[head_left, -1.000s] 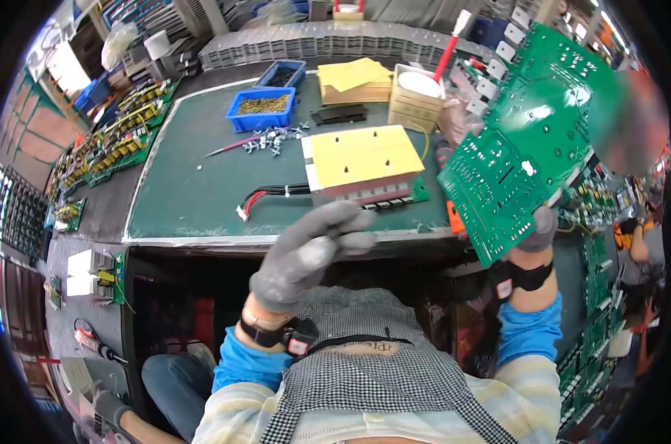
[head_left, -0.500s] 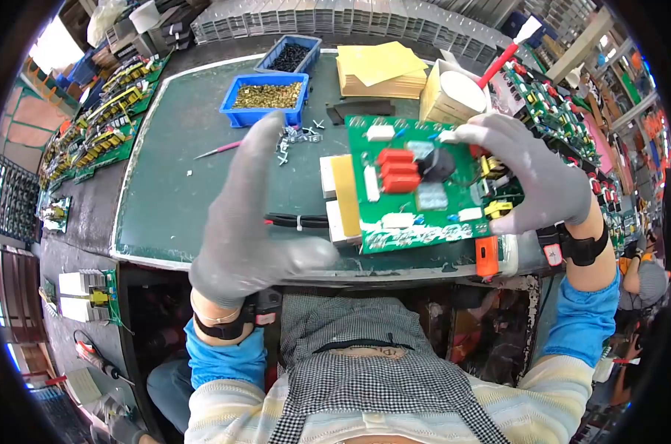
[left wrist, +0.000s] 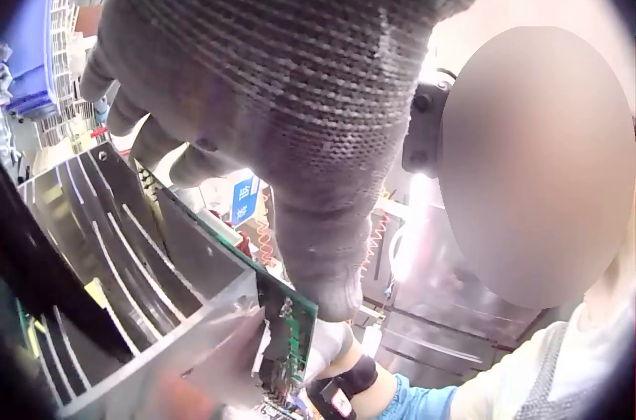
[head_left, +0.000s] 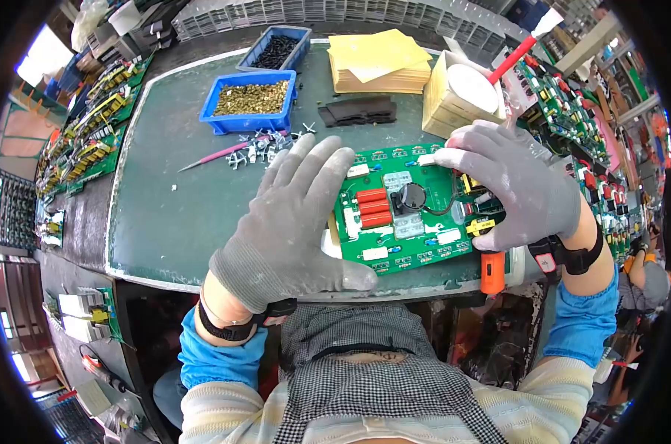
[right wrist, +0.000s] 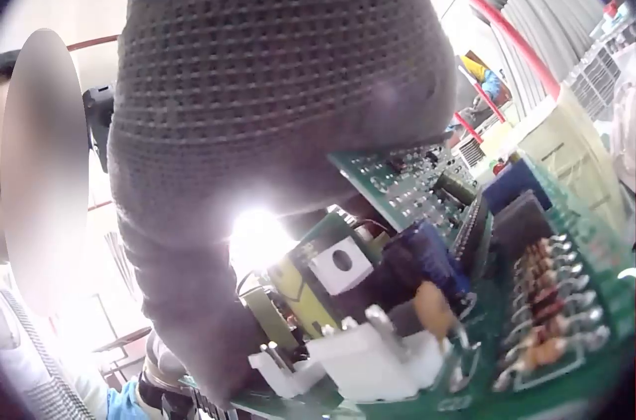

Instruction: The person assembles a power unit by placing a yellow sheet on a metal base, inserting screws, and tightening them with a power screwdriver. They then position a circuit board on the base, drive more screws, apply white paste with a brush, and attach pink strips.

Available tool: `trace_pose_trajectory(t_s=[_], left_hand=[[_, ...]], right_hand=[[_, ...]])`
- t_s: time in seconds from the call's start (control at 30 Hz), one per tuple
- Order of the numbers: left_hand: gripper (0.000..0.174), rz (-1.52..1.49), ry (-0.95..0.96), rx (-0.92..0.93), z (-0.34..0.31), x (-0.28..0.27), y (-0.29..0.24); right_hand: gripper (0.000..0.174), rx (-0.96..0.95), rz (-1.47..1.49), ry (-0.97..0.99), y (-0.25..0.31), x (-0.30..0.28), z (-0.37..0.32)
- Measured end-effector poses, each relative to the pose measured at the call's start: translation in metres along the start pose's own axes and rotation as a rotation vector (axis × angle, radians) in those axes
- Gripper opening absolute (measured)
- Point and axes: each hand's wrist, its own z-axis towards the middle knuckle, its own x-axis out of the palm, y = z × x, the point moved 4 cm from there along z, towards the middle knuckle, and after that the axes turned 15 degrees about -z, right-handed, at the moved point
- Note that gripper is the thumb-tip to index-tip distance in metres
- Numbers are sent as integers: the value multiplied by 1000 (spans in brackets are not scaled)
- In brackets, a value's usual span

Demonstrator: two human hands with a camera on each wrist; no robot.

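A green circuit board point(head_left: 443, 194) with red and white components lies face up over the yellow-topped block, whose edge point(head_left: 334, 231) peeks out at its left. My right hand point(head_left: 524, 185), in a grey glove, spans the board's right end, fingers at the far edge and thumb at the near one. On the opposite side my left hand point(head_left: 283, 218), also gloved, is at the left edge with its fingers straight and thumb spread. The left wrist view has grey metal fins point(left wrist: 129, 241) beneath the board. White connectors point(right wrist: 373, 365) sit under my right palm.
Small silvery clips point(head_left: 261, 148) and a pink-handled screwdriver point(head_left: 220, 154) lie left of the board. Behind stand a blue bin of brass-coloured parts point(head_left: 250, 100), a bin of black parts point(head_left: 276, 52), yellow sheets point(head_left: 380, 63) and a box point(head_left: 454, 96). An orange-handled tool point(head_left: 492, 272) is at the front edge.
The board was turned from underside-facing to components up, swung left and lowered over the yellow-topped block. My left hand went left, then came in to the board's left edge.
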Motion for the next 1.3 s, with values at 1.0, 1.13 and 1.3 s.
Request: trace_pose_trajectory(t_s=[1.0, 1.13, 1.3], left_hand=[[127, 201, 265, -175, 18, -3, -14], [125, 177, 241, -175, 16, -3, -16], [117, 229, 265, -117, 18, -5, -17]], right_hand=[[123, -20, -109, -36, 1, 25, -1], [123, -12, -85, -19, 0, 26, 0], [124, -59, -163, -45, 6, 11, 2]])
